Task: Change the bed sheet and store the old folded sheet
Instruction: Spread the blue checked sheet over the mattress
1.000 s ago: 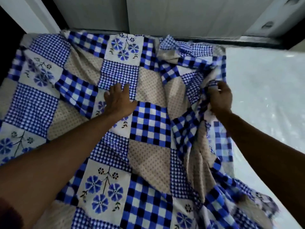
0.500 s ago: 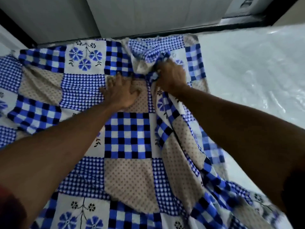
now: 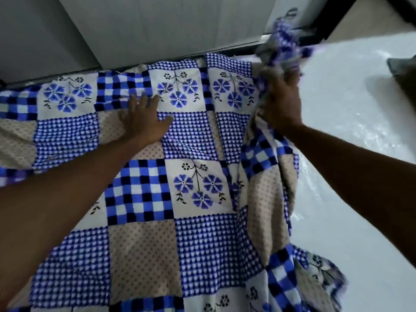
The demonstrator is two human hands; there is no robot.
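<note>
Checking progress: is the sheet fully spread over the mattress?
Partly spread. The sheet lies flat under the left hand; the right hand grips its bunched edge, and the mattress beyond is uncovered.

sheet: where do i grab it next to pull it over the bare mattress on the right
Probably the sheet's crumpled near-right corner, from the right over the bare mattress: it lies loose there, while the right hand grips the far bunch.

blue patchwork sheet [image 3: 193, 239] half spread, right edge seemingly bunched.
</note>
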